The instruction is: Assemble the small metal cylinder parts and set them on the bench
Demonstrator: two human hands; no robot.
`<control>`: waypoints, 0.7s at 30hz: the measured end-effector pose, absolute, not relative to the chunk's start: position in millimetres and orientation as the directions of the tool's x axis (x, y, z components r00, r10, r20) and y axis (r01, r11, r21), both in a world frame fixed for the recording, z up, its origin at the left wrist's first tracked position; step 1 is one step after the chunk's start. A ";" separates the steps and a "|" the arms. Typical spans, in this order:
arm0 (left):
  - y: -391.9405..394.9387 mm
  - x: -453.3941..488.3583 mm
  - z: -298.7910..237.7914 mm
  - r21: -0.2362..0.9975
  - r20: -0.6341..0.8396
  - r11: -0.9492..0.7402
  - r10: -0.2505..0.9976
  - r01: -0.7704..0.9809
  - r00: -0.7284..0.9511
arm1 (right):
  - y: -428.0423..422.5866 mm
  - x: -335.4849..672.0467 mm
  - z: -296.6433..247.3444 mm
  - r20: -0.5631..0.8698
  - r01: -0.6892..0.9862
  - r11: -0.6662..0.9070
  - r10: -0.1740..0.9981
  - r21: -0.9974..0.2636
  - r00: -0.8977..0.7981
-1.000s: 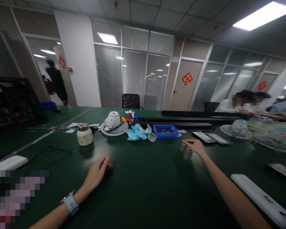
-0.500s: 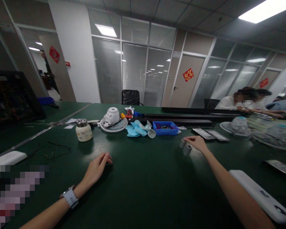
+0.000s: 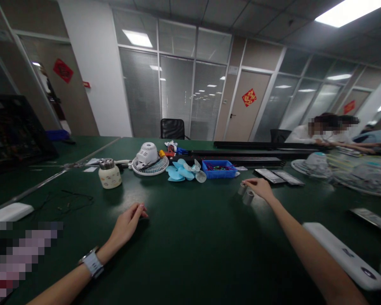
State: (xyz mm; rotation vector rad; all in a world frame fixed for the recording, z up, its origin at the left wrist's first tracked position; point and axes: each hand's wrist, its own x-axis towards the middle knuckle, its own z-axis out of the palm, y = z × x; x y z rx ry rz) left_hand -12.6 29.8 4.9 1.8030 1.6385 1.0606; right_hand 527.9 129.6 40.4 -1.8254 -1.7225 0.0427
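My right hand (image 3: 260,187) reaches far across the green table (image 3: 190,245) and rests palm down with curled fingers against two small grey cylinders (image 3: 246,194). Whether it grips them is unclear. My left hand (image 3: 127,223), a watch on its wrist, lies on the table nearer to me with its fingers loosely together, holding nothing. Beyond the hands lie a white fan head in its round grille (image 3: 149,160), pale blue fan blades (image 3: 184,171) and a blue tray (image 3: 219,169) of small parts.
A cream jar with a metal lid (image 3: 109,174) stands at the left, near a thin black cable (image 3: 71,200). White bars lie at the left edge (image 3: 8,211) and near right (image 3: 343,254). Black strips (image 3: 277,176) and more fan parts (image 3: 352,173) sit right, where other people sit.
The view has drifted slightly right and up. Both hands stay almost where they were; the right hand remains at the grey cylinders.
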 end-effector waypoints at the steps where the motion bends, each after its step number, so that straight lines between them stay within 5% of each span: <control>1: 29.8 -12.7 4.6 0.781 0.225 -0.170 0.974 0.601 -0.018 | 130.0 528.4 40.0 0.377 0.891 0.040 0.914 -0.452 0.150; 11: 29.0 -12.6 4.3 0.780 0.221 -0.174 0.975 0.601 -0.005 | 132.9 526.9 43.2 0.298 0.914 -0.018 0.942 -0.405 0.151; 17: 27.8 -13.0 4.1 0.780 0.230 -0.192 0.973 0.595 0.012 | 101.1 518.0 28.0 0.550 0.876 0.061 0.799 -0.479 0.245; 21: 26.2 -10.0 7.6 0.763 0.241 -0.197 0.970 0.616 0.010 | 71.6 505.8 1.7 0.484 0.842 0.063 0.840 -0.535 0.245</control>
